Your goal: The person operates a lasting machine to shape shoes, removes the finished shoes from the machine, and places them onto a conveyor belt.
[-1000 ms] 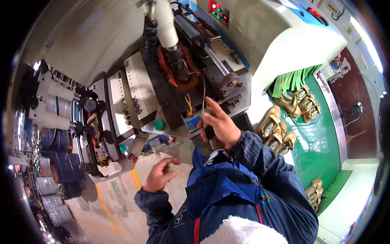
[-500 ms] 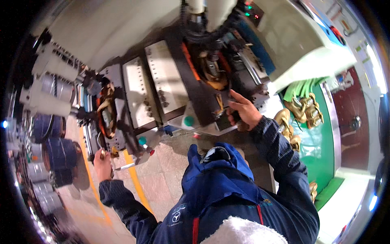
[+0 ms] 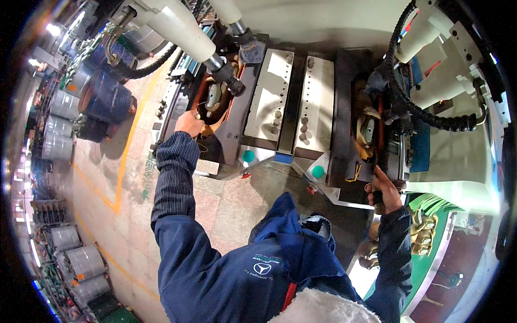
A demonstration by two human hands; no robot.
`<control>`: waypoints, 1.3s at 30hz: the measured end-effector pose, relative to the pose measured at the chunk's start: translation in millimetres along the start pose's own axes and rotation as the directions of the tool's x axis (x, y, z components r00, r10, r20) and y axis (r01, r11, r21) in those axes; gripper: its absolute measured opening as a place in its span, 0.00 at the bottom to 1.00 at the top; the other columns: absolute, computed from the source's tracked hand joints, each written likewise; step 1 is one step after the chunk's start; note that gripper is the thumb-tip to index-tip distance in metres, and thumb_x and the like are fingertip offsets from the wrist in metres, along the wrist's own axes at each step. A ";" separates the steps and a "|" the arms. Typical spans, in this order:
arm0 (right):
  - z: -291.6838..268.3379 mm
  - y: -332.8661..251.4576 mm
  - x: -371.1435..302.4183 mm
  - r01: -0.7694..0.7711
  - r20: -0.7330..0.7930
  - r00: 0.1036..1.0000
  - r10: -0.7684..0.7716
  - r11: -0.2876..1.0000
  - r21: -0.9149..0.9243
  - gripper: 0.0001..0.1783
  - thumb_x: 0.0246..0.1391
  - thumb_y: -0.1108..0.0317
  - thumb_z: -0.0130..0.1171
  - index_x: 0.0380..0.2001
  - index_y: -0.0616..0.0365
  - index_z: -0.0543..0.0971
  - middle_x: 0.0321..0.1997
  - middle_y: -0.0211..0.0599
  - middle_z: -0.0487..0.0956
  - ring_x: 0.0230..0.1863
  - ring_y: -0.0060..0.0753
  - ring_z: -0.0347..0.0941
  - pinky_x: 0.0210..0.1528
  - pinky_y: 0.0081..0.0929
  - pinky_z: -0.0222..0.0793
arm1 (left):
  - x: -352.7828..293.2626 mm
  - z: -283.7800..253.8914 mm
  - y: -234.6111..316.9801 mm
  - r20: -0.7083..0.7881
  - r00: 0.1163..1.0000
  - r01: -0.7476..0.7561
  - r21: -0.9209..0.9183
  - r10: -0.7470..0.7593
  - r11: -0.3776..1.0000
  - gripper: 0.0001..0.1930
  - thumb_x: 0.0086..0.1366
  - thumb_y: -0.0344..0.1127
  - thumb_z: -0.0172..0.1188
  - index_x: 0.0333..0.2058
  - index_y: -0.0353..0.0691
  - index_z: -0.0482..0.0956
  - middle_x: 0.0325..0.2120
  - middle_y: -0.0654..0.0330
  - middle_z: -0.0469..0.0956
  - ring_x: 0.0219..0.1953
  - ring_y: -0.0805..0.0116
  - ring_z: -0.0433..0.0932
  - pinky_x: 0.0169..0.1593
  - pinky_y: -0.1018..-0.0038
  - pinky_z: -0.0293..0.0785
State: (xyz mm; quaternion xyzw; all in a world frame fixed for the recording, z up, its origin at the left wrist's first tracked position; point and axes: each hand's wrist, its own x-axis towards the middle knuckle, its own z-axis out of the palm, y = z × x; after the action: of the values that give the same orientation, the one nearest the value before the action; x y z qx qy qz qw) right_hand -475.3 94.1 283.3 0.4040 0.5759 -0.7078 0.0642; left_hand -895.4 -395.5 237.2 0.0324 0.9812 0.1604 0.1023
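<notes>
Two press stations stand before me. In the left one, a tan shoe-shaped piece with a grey middle (image 3: 214, 97) lies in an orange-edged recess. My left hand (image 3: 189, 124) is closed at the near left end of that recess, fingers curled by the tan material; what they hold is hidden. The right station holds a similar shoe-shaped piece (image 3: 368, 132), deep in shadow. My right hand (image 3: 386, 192) is at the front edge of that station, fingers curled against a dark object (image 3: 379, 200) I cannot identify. A small yellow loop (image 3: 354, 172) lies left of that hand.
White press arms (image 3: 183, 35) with black hoses (image 3: 425, 110) hang over both stations. Perforated light plates (image 3: 269, 94) lie between them. Green buttons (image 3: 318, 171) sit on the front corners. Tan shoes (image 3: 424, 234) stand on a green surface at right. Metal drums (image 3: 86, 261) line the left.
My view has swung left. My left hand has moved farther in, from the left station's front edge to its shoe-shaped piece. My right hand stays near the right station's front, its fingers more curled.
</notes>
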 end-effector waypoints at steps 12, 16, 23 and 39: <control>8.7 22.2 22.3 0.072 -0.163 0.979 -0.122 0.957 -0.280 0.44 0.52 0.83 0.56 0.73 0.53 0.58 0.37 0.39 0.80 0.20 0.27 0.72 0.21 0.28 0.71 | 13.9 3.0 -11.0 0.231 0.918 -0.327 -0.022 0.323 0.945 0.15 0.59 0.35 0.62 0.41 0.29 0.79 0.32 0.45 0.82 0.39 0.45 0.81 0.45 0.60 0.74; 11.7 29.6 18.6 0.141 -0.221 0.945 -0.243 0.908 -0.396 0.42 0.51 0.84 0.54 0.71 0.58 0.61 0.40 0.37 0.80 0.20 0.19 0.68 0.20 0.22 0.66 | 29.2 17.3 -4.3 0.301 0.940 -0.108 -0.189 0.162 0.976 0.18 0.60 0.44 0.63 0.33 0.29 0.80 0.24 0.44 0.79 0.31 0.47 0.81 0.40 0.59 0.75; 2.2 -32.7 2.2 0.447 -0.111 0.892 -0.439 0.893 0.061 0.37 0.58 0.74 0.64 0.70 0.53 0.66 0.32 0.29 0.79 0.23 0.15 0.70 0.20 0.19 0.64 | 101.0 31.5 -81.6 0.421 0.867 0.325 -0.882 0.265 0.341 0.12 0.73 0.43 0.50 0.46 0.46 0.78 0.20 0.74 0.70 0.16 0.78 0.66 0.17 0.77 0.60; -152.6 221.8 -413.3 0.647 -0.765 0.561 -0.316 0.745 0.166 0.38 0.54 0.78 0.61 0.70 0.53 0.66 0.23 0.19 0.73 0.16 0.10 0.62 0.19 0.13 0.60 | -119.0 27.5 3.4 0.202 0.978 0.097 -0.655 0.051 0.749 0.22 0.69 0.56 0.58 0.27 0.44 0.68 0.20 0.66 0.67 0.19 0.74 0.66 0.21 0.77 0.63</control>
State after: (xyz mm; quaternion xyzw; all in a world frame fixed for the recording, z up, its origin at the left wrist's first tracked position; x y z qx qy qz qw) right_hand -1.0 -1.2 379.3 0.4630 0.4744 -0.5991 -0.4491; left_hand -773.2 -395.3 235.5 -0.0015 0.8448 0.4917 0.2108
